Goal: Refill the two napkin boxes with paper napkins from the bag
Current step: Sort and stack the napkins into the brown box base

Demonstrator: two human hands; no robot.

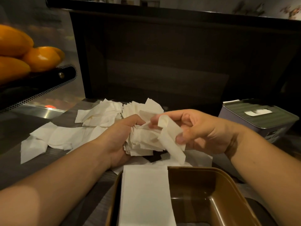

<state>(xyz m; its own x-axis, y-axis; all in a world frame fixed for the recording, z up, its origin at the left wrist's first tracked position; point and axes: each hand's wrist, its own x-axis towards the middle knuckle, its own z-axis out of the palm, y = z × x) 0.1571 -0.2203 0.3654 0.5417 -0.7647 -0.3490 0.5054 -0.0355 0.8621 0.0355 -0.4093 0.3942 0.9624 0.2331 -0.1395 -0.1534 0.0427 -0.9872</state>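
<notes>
- Broadly, the loose napkins [91, 126] sprawl over the dark counter [24, 170], fanned out to the person's left and behind the hands; any sweep of a forearm through that spread would likely push sheets toward the counter's near left edge, and no bag is visible to catch them.
- Nearest the viewer sits the open brown napkin box [210, 186], one flat stack of napkins [145, 193] filling its left half and the right half bare; that bare half is the clear room to lower the next batch, though the stack already laid overhangs the far rim and could be knocked askew by a careless drop.
- Off to the right, the second napkin box [259, 118] stands closed, a white sheet showing through its lid slot, well apart from the hands and out of the working path.
- Just above the brown box's far rim, the left hand [118, 141] has its fingers curled and clamped round a ragged bundle of napkins [143, 144]; the edges are uneven, so I judge it could jam or crumple if pushed in unsquared.
- Smallest, the right hand [200, 131] pinches a single folded napkin [169, 136] between thumb and fingertips, its tail dangling toward the box; a loose pinch might let it slip.
</notes>
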